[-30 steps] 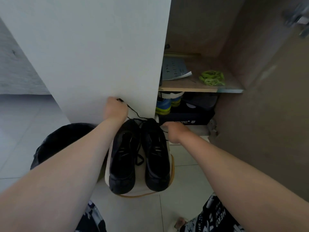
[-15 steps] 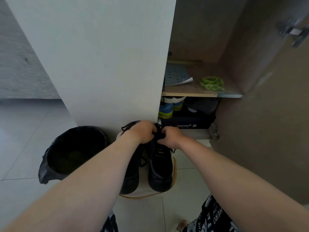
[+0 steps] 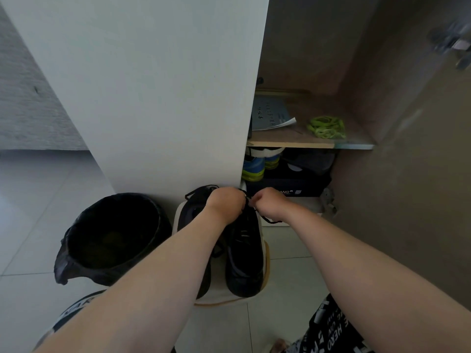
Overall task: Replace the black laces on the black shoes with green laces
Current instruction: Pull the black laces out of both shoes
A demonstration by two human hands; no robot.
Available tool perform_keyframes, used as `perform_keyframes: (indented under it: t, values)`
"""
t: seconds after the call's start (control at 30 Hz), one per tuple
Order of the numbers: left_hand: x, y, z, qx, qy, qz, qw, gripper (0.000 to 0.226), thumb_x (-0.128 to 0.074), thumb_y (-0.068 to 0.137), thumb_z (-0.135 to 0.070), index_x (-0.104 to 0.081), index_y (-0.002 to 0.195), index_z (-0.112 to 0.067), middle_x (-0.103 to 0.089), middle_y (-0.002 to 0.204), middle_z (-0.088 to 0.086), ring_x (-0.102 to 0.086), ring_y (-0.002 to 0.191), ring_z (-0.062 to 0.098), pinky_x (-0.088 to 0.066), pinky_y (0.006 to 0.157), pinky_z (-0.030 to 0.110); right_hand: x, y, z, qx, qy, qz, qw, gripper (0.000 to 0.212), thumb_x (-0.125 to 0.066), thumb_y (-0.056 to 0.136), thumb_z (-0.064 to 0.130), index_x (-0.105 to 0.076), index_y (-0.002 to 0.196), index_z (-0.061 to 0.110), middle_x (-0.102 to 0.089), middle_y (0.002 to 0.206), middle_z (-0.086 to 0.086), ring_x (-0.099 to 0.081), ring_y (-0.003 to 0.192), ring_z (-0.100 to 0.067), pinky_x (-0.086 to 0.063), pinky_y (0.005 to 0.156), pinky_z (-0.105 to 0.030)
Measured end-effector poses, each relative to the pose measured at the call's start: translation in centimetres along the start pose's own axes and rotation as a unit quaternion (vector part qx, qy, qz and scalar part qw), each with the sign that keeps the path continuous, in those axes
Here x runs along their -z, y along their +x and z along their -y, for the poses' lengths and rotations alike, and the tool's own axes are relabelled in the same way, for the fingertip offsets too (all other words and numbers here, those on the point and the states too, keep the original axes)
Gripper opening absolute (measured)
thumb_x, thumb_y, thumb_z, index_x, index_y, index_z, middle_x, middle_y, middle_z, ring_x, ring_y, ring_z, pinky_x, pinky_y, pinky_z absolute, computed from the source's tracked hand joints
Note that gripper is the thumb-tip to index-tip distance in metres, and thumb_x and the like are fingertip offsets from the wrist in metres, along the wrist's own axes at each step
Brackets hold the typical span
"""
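Observation:
Two black shoes stand side by side on a small white stool (image 3: 266, 253) in front of a cupboard. The right shoe (image 3: 246, 253) shows fully; the left shoe (image 3: 191, 212) is mostly behind my left forearm. My left hand (image 3: 225, 202) and my right hand (image 3: 270, 203) sit close together at the far end of the right shoe, each pinching the black lace (image 3: 267, 219). A loose end of that lace trails under my right wrist. A bundle of green laces (image 3: 326, 127) lies on the cupboard's shelf, up and to the right.
A bin lined with a black bag (image 3: 109, 238) stands left of the stool. The white cupboard door (image 3: 153, 85) rises right behind the shoes. On the shelf (image 3: 293, 143) lies a booklet (image 3: 270, 115). Below it are blue-yellow sneakers (image 3: 254, 166) and a dark shoebox (image 3: 288, 186).
My left hand came down from the cupboard door, where it held the lace out, to the right shoe. Both hands now meet there, and my right hand has drawn slightly to the right.

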State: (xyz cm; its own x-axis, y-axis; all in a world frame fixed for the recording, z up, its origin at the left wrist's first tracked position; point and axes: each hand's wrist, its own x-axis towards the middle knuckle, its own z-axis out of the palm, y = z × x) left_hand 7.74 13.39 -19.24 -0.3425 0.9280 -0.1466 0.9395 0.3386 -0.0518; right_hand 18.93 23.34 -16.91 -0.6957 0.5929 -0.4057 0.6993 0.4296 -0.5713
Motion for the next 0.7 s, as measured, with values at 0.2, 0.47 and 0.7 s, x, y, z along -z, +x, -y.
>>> perform_keyframes:
  t: [0.2,0.47,0.7]
  values:
    - [-0.8,0.9,-0.5,-0.03,0.043,-0.026,0.998,0.028,-0.05,0.096,-0.011,-0.061,0.121,-0.013,-0.066,0.119,0.009,-0.066,0.105,0.03,-0.054,0.08,0.04,-0.8,0.2,-0.6,-0.018,-0.015,0.106,0.994,0.035,-0.047,0.087,0.006,-0.061,0.118,0.016,-0.067,0.07,-0.009,-0.063,0.059,-0.027,-0.044,0.046,-0.027]
    - [-1.2,1.0,0.4,-0.025,-0.036,-0.032,0.999,0.027,-0.052,0.093,-0.008,-0.054,0.12,-0.008,-0.062,0.121,0.013,-0.062,0.111,0.03,-0.05,0.086,0.039,-1.1,1.4,-1.4,0.072,-0.019,-0.013,0.997,0.013,-0.069,0.09,0.021,-0.081,0.092,0.017,-0.066,0.067,0.002,-0.062,0.06,-0.014,-0.055,0.061,-0.033]
    - [-1.1,0.7,1.2,-0.001,-0.126,-0.044,0.991,0.017,-0.053,0.094,-0.016,-0.067,0.105,-0.013,-0.069,0.108,0.01,-0.064,0.102,0.031,-0.048,0.082,0.036,-2.1,2.1,-0.8,0.098,-0.176,-0.03,0.979,0.022,-0.059,0.092,0.02,-0.063,0.07,0.019,-0.067,0.086,-0.008,-0.065,0.084,-0.03,-0.046,0.066,-0.032]
